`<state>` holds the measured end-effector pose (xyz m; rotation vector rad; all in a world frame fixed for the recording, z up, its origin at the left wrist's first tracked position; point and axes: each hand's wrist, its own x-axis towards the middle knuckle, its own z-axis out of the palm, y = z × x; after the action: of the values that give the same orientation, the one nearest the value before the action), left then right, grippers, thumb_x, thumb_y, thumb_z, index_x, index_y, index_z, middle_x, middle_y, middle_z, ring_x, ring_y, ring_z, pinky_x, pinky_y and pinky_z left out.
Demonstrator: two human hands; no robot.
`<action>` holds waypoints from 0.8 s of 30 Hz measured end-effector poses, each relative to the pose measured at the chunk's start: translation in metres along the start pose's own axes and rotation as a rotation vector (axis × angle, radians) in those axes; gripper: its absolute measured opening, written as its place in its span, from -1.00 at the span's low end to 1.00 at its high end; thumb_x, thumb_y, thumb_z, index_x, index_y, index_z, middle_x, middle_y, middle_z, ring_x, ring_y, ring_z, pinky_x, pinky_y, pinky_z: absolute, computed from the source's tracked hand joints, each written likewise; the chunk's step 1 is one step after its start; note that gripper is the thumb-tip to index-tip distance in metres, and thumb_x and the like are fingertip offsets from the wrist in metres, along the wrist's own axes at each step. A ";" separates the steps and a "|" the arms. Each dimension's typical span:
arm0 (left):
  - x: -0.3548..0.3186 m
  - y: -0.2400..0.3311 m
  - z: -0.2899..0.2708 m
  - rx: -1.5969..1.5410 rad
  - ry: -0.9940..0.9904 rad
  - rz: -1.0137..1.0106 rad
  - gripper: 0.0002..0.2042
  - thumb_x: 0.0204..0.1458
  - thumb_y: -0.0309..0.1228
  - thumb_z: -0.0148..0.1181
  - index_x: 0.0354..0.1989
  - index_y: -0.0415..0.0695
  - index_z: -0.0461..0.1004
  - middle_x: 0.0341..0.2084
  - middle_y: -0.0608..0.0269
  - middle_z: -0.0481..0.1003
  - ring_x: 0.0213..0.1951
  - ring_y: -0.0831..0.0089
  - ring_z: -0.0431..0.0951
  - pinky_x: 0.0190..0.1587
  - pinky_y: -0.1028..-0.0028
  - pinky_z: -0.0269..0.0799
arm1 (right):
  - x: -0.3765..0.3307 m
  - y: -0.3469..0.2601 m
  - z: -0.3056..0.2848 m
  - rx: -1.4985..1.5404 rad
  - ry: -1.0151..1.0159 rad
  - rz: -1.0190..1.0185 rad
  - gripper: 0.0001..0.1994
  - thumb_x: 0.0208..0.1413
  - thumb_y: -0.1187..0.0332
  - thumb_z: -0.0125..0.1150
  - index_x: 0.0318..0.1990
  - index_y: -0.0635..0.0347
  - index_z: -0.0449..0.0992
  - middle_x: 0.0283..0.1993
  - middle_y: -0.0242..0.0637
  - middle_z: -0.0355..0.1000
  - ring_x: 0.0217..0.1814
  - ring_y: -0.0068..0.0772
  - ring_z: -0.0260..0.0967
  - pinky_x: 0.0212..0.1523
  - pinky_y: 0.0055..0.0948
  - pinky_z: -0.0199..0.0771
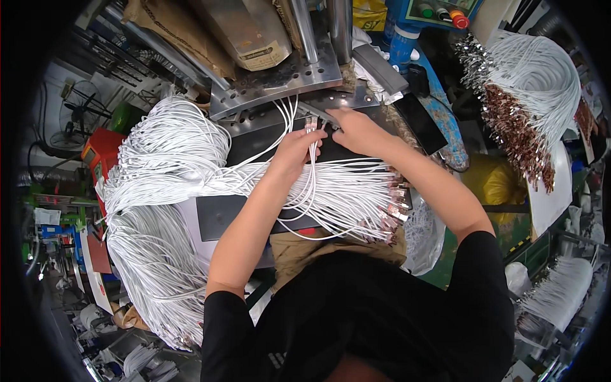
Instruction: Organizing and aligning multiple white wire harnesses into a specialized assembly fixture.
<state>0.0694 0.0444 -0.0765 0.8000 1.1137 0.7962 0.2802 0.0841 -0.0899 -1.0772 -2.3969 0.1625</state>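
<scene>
My left hand (298,151) is closed around a few white cables (312,175), pinching them just below their ends. Small pinkish connectors (311,123) stick up past its fingertips. Close to its right, my right hand (361,132) has its fingers curled at the end of a narrow grey metal bar (317,114), which lies slantwise under the press plate. The fingertips partly hide where they meet it. Beneath my forearms a thick bundle of white cables (344,191) stretches across my lap and the work surface, its connector ends (394,210) toward the right.
Above my hands stands a press with a perforated steel plate (277,89) and upright posts. Large cable coils (172,137) are heaped at the left. More cables (534,76) hang at the right. A black flat device (421,124) and a control box with a red button (459,19) are at the upper right.
</scene>
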 end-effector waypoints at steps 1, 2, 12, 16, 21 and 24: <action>-0.001 0.001 0.002 0.052 -0.020 -0.033 -0.74 0.17 -0.31 0.28 -0.09 -0.24 0.59 -0.36 0.31 0.58 -0.37 0.55 0.56 -0.24 0.57 0.49 | -0.001 0.001 -0.004 0.332 -0.077 0.229 -0.64 0.09 0.32 0.16 0.00 0.35 0.54 -0.28 -0.22 0.49 -0.18 -0.30 0.50 -0.17 -0.40 0.48; -0.001 0.003 0.004 0.105 -0.040 -0.066 -0.74 0.15 -0.30 0.30 -0.12 -0.24 0.61 -0.38 0.31 0.57 -0.38 0.55 0.56 -0.24 0.57 0.49 | -0.001 0.003 -0.008 0.666 -0.149 0.459 -0.65 0.11 0.31 0.13 -0.01 0.34 0.56 -0.30 -0.22 0.50 -0.21 -0.32 0.50 -0.19 -0.41 0.47; 0.003 0.011 0.023 0.257 -0.106 -0.152 -0.76 0.17 -0.28 0.27 -0.16 -0.19 0.65 -0.40 0.41 0.57 -0.35 0.61 0.54 -0.19 0.60 0.44 | -0.015 -0.006 -0.007 0.922 -0.083 0.784 -0.61 0.17 0.23 0.04 -0.01 0.31 0.60 -0.33 -0.23 0.58 -0.39 -0.42 0.50 -0.29 -0.45 0.46; 0.000 0.009 0.019 0.189 -0.083 -0.125 -0.77 0.18 -0.27 0.28 -0.17 -0.19 0.65 -0.40 0.42 0.57 -0.35 0.64 0.54 -0.21 0.62 0.43 | -0.019 -0.003 0.005 0.712 0.051 0.611 -0.62 0.13 0.23 0.11 -0.01 0.28 0.60 -0.32 -0.23 0.60 -0.37 -0.44 0.52 -0.25 -0.45 0.48; 0.004 0.007 0.000 0.208 -0.107 -0.106 -0.74 0.18 -0.24 0.29 -0.15 -0.19 0.65 -0.43 0.44 0.55 -0.37 0.65 0.53 -0.22 0.64 0.43 | -0.019 0.012 -0.003 0.864 -0.101 0.633 -0.64 0.09 0.28 0.19 0.00 0.26 0.60 -0.29 -0.23 0.61 -0.27 -0.45 0.54 -0.17 -0.45 0.48; 0.006 0.008 0.002 0.242 -0.121 -0.125 -0.73 0.19 -0.23 0.29 -0.15 -0.20 0.64 -0.45 0.45 0.53 -0.39 0.65 0.50 -0.25 0.64 0.41 | -0.019 0.006 -0.004 0.841 -0.111 0.634 -0.69 0.11 0.39 0.20 -0.02 0.35 0.58 -0.29 -0.27 0.59 -0.25 -0.57 0.51 -0.20 -0.55 0.44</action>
<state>0.0722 0.0533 -0.0721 0.9579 1.1525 0.5070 0.2963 0.0741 -0.0960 -1.3299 -1.6630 1.3254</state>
